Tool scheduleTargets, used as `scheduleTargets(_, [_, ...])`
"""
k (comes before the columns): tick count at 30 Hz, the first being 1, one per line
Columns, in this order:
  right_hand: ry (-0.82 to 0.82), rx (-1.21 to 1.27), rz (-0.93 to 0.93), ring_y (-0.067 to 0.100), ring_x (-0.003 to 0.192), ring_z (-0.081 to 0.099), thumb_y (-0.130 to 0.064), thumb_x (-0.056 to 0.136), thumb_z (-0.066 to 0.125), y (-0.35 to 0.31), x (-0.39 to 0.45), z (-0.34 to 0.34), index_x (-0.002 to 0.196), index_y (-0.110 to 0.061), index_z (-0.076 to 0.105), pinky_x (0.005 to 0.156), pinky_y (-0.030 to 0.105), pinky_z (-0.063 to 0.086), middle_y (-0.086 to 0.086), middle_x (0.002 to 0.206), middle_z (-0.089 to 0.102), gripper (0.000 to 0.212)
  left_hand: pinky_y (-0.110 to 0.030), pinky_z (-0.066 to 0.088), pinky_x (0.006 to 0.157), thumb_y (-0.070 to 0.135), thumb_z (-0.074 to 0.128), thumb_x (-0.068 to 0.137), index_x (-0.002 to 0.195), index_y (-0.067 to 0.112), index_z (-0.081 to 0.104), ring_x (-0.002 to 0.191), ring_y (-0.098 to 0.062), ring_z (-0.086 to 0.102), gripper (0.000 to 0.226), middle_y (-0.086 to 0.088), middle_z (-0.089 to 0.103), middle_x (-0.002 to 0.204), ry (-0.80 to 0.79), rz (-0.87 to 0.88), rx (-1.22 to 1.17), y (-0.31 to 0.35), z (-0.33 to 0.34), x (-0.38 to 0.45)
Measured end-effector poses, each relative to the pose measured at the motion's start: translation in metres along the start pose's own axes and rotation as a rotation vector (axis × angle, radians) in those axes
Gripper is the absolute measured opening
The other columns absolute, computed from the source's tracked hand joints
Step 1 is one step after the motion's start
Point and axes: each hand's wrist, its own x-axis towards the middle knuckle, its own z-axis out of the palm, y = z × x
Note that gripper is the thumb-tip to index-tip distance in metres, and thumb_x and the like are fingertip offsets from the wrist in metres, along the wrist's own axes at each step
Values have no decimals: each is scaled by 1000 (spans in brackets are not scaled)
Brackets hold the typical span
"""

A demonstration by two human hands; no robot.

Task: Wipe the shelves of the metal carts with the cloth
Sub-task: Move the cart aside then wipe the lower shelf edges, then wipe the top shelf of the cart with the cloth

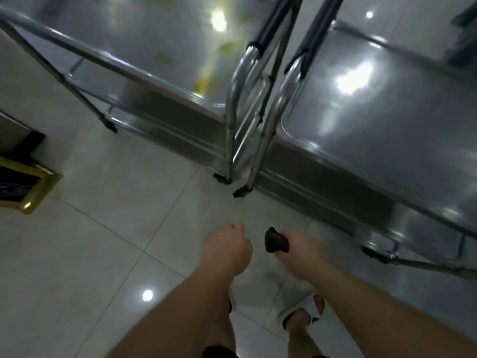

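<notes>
You hold a small dark cloth (276,240), bunched, in your right hand (296,250) above the tiled floor, near two shiny metal carts: left cart (165,104) and right cart (361,140), side by side.

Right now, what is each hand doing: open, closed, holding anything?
Left hand: closed in a loose fist, nothing visible in it.
Right hand: closed on the dark cloth.

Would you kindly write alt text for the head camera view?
A person's right hand grips a dark cloth above a tiled floor, the left hand loosely closed beside it. Two metal carts stand side by side ahead, untouched.
</notes>
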Motion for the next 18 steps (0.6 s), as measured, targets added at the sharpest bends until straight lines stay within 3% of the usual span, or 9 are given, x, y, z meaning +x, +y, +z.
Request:
scheduleTargets(5, [133,-79,-138,13,83,63,-49,92,63,-108,-37,-70,109,-41,61,70,35,54,-11,93,66,18,-40,47,95,45,38,107,138,21,56,120,-28,59,43,-5,59,134,134,-75,-91,-49,-90,-44])
scheduleTargets(9, [203,-66,-251,16,88,65,-52,93,64,-190,-65,-106,108,-40,62,78,40,57,-11,96,68,19,-39,46,98,46,40,106,136,22,58,124,-28,57,42,-4,59,135,250,-120,-138,-95,-146,-80])
scheduleTargets(18, [305,-88,-492,13,87,63,-49,93,67,-321,-70,-188,114,-38,63,75,36,55,-11,97,68,24,-41,50,98,46,40,106,136,24,56,124,-29,57,40,-4,60,134,420,-254,-220,-160,-250,-98])
